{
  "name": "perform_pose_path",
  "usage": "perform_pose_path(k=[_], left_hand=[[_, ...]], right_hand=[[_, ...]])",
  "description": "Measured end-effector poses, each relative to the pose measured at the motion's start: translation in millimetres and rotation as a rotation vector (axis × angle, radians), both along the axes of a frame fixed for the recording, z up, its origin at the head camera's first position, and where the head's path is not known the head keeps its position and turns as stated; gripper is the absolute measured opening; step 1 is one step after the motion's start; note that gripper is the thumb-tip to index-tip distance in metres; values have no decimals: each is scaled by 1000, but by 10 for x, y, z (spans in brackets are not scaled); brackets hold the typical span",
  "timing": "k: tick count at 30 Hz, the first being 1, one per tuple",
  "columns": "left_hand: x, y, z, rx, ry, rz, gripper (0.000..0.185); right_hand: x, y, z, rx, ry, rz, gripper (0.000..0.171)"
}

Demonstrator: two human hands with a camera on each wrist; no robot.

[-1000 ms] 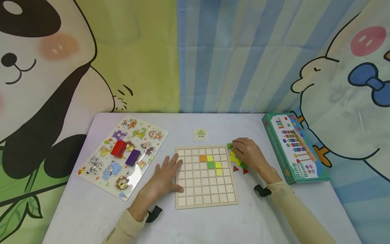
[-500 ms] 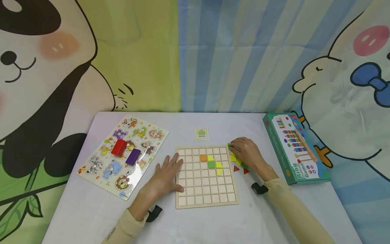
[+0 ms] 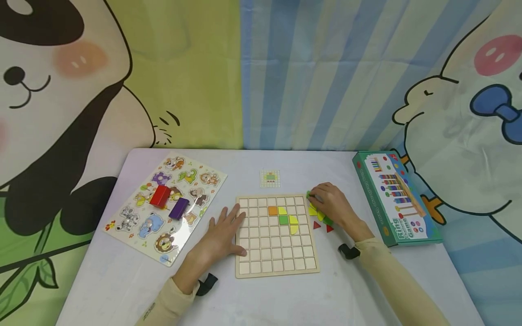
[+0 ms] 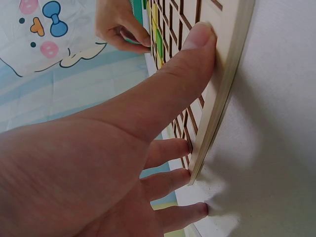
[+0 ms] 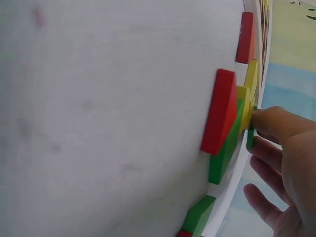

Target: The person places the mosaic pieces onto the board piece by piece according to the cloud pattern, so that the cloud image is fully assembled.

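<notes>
My left hand [image 3: 219,236] rests with spread fingers on the left edge of a wooden grid board [image 3: 261,254]; its thumb [image 4: 195,44] presses on the frame. On the board lie an orange square [image 3: 272,211], a green square [image 3: 283,220] and several yellow pieces [image 3: 293,229]. Beyond the board's right edge, my right hand [image 3: 333,204] pinches a small green piece [image 5: 251,138] between thumb and index finger, the other fingers loosely bent. Below that hand are yellow pieces [image 3: 312,211], green pieces [image 5: 227,150] and red triangles [image 3: 316,225].
A small pattern card [image 3: 270,179] lies behind the board. To the left, an animal puzzle board [image 3: 134,235] carries a red block [image 3: 160,196] and a purple block [image 3: 178,208]. A green toy box [image 3: 395,199] stands at the right edge of the table.
The right hand's fingers have shifted slightly at the green piece by the board's upper right corner. The left hand and the pieces on the board have stayed in place.
</notes>
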State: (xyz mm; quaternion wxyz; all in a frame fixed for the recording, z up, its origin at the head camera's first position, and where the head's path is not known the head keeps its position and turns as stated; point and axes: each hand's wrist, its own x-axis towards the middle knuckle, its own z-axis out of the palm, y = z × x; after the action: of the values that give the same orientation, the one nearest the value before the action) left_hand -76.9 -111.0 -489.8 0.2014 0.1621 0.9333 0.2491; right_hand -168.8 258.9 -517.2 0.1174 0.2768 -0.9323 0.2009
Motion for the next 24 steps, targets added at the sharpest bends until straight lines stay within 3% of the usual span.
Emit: perform_pose_path(k=[13,24], left_hand=[[9,2,16,4,16,-1,107],[1,7,30,-1,7,-3,106]], right_hand=[[101,-36,70,-120,134,59,23],[307,-334,160,-90,220,193,27]])
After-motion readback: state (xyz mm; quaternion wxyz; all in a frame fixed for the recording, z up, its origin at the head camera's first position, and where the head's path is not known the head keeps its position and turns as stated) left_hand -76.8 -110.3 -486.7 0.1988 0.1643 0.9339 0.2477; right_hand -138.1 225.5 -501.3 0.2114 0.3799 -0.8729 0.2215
